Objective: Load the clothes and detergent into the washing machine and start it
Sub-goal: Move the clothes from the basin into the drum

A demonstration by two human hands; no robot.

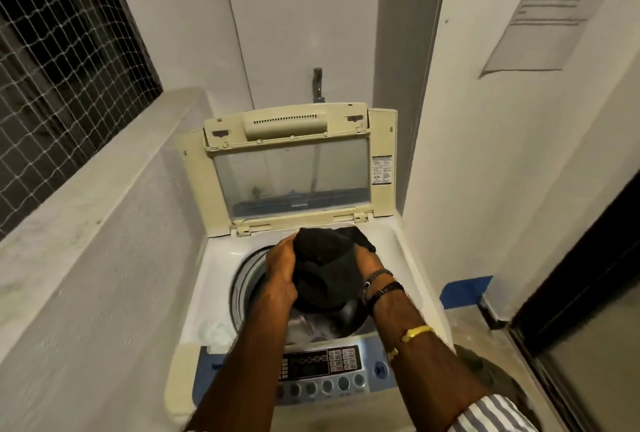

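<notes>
From the head camera, the top-loading washing machine stands with its lid swung up against the back wall. Both hands hold a bundle of dark clothes right over the drum opening. The left hand has its fingers closed around the bundle's left side; the right hand clutches its right side. Pale laundry already lies inside the drum. The control panel runs along the machine's near edge.

One washing machine, one dark garment, two hands.
</notes>
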